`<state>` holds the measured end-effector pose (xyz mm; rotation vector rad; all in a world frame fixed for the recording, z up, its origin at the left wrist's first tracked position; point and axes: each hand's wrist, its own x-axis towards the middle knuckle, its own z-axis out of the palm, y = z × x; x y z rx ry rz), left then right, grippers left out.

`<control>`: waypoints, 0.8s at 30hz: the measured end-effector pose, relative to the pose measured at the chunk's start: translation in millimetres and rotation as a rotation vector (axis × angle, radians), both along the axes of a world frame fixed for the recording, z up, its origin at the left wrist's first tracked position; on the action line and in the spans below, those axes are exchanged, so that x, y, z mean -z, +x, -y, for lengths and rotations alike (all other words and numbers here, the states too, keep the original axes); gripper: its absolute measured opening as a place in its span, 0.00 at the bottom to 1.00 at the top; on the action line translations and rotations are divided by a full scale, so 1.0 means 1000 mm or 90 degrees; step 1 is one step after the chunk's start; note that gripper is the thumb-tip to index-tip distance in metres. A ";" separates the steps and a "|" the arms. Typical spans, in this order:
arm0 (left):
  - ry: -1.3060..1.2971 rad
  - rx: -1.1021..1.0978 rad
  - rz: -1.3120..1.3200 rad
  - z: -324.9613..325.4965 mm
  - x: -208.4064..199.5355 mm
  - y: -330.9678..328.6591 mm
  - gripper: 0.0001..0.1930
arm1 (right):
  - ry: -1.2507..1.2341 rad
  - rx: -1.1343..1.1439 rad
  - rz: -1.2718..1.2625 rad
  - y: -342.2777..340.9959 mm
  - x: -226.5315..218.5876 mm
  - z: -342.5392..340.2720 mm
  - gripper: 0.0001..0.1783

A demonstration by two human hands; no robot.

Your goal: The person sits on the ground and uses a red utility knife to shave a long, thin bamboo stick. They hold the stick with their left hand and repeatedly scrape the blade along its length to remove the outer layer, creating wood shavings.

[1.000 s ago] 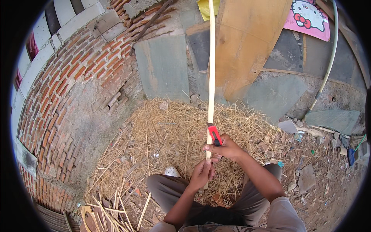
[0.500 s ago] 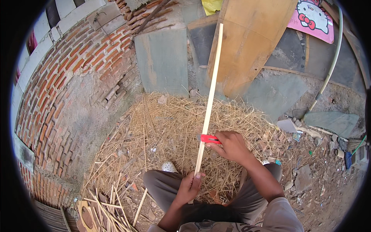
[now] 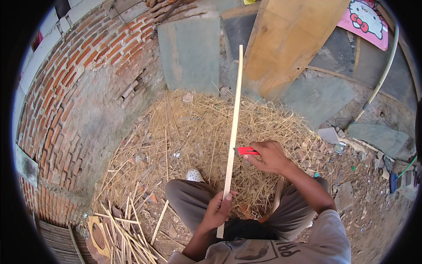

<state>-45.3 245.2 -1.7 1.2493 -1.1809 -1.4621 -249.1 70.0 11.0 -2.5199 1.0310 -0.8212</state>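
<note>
A long, pale strip of bamboo or wood point(image 3: 236, 105) stands out in front of me, its far end pointing away and its near end at my lap. My left hand point(image 3: 218, 208) is closed round it near the lower end, thumb on top. In my right hand point(image 3: 269, 157) is a red utility knife point(image 3: 248, 151), gripped with the fingers wrapped round its handle. The short blade points left and reaches the right edge of the strip, about midway along; whether it touches is too fine to tell.
Shavings and straw-like scraps point(image 3: 189, 127) cover the ground ahead. A pile of cut strips point(image 3: 127, 233) lies at lower left. A brick wall point(image 3: 66, 101) rises on the left; boards point(image 3: 285, 44) lean at the back. Rubble point(image 3: 351, 189) lies to the right.
The strip has slid back toward me through my left hand, its near end now below the hand. My right hand and knife have shifted slightly right, off the strip's face to its edge.
</note>
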 end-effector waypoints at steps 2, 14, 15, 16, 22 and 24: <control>-0.006 -0.027 -0.005 -0.001 0.005 -0.013 0.14 | 0.015 0.017 -0.012 -0.004 0.012 -0.003 0.23; 0.020 -0.042 -0.041 0.003 0.021 -0.027 0.16 | -0.128 0.043 -0.001 -0.008 0.010 0.003 0.25; 0.011 -0.041 -0.036 0.003 0.021 -0.027 0.16 | -0.119 0.040 -0.006 -0.008 0.008 0.002 0.25; 0.016 -0.043 -0.037 0.003 0.020 -0.029 0.16 | -0.111 0.038 -0.013 -0.009 0.007 0.001 0.25; -0.062 -0.075 0.088 -0.001 0.023 -0.030 0.15 | -0.123 0.029 0.057 -0.012 0.011 0.000 0.25; -0.081 -0.085 0.133 -0.002 0.025 -0.028 0.15 | -0.123 0.025 0.041 -0.013 0.011 -0.001 0.24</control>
